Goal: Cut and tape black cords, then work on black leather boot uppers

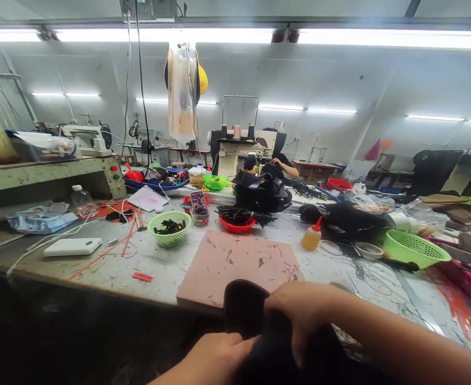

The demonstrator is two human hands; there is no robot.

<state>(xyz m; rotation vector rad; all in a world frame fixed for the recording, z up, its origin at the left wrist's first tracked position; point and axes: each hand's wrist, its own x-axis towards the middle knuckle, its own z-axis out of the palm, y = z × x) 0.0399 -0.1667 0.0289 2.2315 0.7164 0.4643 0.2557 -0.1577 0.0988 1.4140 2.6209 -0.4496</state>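
Note:
Both my hands grip a black, soft piece of material (247, 313) at the near edge of the workbench. My left hand (215, 357) holds it from below at the bottom of the view. My right hand (303, 315) clasps it from above, fingers curled over it. The piece overlaps the front edge of a pink cutting board (235, 262) that lies flat on the bench. A small glue bottle (311, 238) with a red nozzle stands to the right of the board.
A green basket (170, 229) and a red bowl (236, 224) with black parts stand behind the board. A white power bank (73, 246) lies left, green basket (414, 248) and pink tray (470, 280) right. Another person (279, 163) sits at a sewing machine far back.

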